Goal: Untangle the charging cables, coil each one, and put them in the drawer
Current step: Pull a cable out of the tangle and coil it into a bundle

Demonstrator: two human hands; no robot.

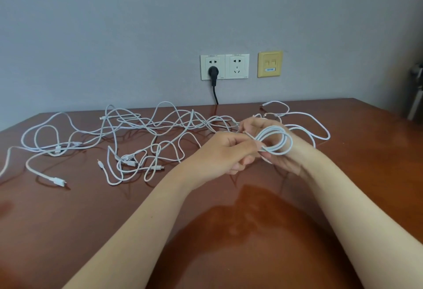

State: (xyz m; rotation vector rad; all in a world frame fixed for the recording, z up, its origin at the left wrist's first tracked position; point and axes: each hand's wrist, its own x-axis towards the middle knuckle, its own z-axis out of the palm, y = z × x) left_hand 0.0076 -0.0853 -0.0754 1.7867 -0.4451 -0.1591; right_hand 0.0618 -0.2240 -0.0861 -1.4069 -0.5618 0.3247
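Several white charging cables (137,128) lie tangled across the back half of the brown table (91,208). A white cable coil (278,142) of a few loops is wound around my right hand (281,162), whose fingers curl through the loops. My left hand (226,153) pinches the strand of that same cable just left of the coil. Loose plug ends (58,182) lie at the left front of the tangle. No drawer is in view.
Wall sockets (225,66) sit above the table's back edge, with a black plug and cord (214,82) dropping behind the table. A yellow data plate (270,64) is to their right. A dark object (415,96) stands past the table's right edge.
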